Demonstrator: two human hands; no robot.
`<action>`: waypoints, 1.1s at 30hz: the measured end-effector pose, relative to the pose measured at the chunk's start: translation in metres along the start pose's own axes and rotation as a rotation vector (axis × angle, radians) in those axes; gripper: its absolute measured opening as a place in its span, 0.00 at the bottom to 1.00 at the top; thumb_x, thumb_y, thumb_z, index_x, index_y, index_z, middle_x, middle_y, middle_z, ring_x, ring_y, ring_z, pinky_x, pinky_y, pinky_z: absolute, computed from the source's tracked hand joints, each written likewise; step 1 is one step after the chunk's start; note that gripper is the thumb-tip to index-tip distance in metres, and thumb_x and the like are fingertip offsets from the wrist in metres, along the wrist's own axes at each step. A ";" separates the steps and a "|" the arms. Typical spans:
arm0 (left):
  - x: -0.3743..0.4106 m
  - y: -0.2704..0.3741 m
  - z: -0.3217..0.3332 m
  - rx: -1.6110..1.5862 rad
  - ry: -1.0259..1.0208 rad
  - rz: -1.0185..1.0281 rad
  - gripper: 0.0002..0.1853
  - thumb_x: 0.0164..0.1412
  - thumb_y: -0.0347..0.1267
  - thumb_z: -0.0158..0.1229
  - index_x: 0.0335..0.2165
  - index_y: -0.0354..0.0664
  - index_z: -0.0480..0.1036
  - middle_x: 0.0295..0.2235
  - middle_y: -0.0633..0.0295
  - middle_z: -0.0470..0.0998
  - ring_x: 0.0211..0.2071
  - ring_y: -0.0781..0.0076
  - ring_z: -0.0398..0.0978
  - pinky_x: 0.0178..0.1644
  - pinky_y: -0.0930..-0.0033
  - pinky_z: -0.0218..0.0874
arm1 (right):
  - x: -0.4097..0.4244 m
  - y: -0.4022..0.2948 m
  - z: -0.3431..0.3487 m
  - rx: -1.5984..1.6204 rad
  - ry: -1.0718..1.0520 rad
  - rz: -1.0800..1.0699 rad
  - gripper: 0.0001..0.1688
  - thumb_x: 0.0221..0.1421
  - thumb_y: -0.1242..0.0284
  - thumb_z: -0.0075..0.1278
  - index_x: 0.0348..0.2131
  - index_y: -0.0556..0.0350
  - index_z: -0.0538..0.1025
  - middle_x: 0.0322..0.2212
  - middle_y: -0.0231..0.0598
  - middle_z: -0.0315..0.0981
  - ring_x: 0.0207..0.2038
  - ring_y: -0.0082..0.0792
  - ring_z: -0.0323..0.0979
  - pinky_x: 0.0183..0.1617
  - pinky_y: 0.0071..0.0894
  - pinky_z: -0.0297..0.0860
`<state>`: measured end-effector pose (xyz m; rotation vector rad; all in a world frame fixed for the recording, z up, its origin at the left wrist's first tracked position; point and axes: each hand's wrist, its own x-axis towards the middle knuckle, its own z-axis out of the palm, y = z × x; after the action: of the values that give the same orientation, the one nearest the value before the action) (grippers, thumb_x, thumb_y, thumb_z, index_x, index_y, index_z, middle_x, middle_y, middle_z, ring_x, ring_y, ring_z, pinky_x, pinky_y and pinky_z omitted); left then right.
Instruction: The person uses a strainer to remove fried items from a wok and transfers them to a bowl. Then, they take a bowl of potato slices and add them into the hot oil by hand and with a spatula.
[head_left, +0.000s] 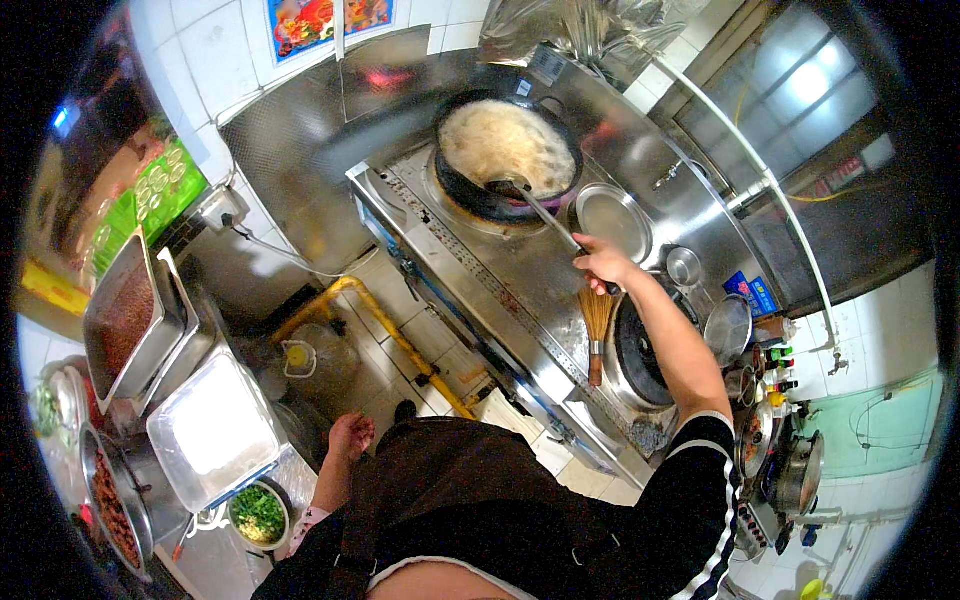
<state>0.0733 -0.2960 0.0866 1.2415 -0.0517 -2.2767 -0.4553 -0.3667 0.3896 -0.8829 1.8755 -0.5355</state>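
My right hand (604, 264) grips the dark handle of a long metal ladle (551, 217). The ladle's bowl dips at the near rim of a large black wok (450, 184) full of foaming, bubbling liquid (506, 142). Just beyond the hand lies a round metal lid or tray (615, 221). A wok brush with straw bristles (596, 315) rests below the hand, beside a second black wok (637, 345) partly hidden by my forearm. My left hand (352, 436) hangs by my apron, fingers loosely curled, with nothing visible in it.
A steel stove counter (495, 277) runs diagonally before me. A yellow pipe (382, 322) stands near the floor. At left are steel pans (131, 330), a clear plastic container (217, 435) and a bowl of chopped greens (257, 514). Sauce bottles (780, 364) and a strainer (727, 330) sit at right.
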 end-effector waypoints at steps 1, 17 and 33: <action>0.000 0.000 0.002 -0.012 0.007 0.005 0.06 0.49 0.29 0.48 0.27 0.38 0.63 0.24 0.50 0.71 0.21 0.60 0.69 0.25 0.64 0.65 | 0.005 0.001 0.005 -0.033 0.025 0.000 0.36 0.46 0.78 0.43 0.55 0.47 0.50 0.13 0.34 0.60 0.09 0.25 0.57 0.09 0.26 0.57; 0.001 0.001 0.015 -0.102 0.174 0.103 0.07 0.50 0.29 0.47 0.29 0.38 0.63 0.24 0.51 0.70 0.24 0.60 0.69 0.26 0.63 0.64 | 0.080 0.020 0.039 -0.142 0.251 -0.047 0.37 0.45 0.77 0.41 0.55 0.42 0.50 0.11 0.36 0.61 0.10 0.27 0.59 0.12 0.29 0.60; -0.007 -0.014 -0.015 -0.240 0.208 0.128 0.07 0.50 0.29 0.48 0.29 0.37 0.64 0.25 0.51 0.71 0.26 0.59 0.69 0.29 0.66 0.65 | 0.145 0.011 0.033 0.416 0.295 -0.122 0.34 0.46 0.80 0.42 0.53 0.52 0.50 0.12 0.35 0.58 0.09 0.26 0.57 0.09 0.28 0.56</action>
<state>0.0819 -0.2775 0.0798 1.2993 0.2067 -1.9687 -0.4698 -0.4705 0.2834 -0.6669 1.8749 -1.1360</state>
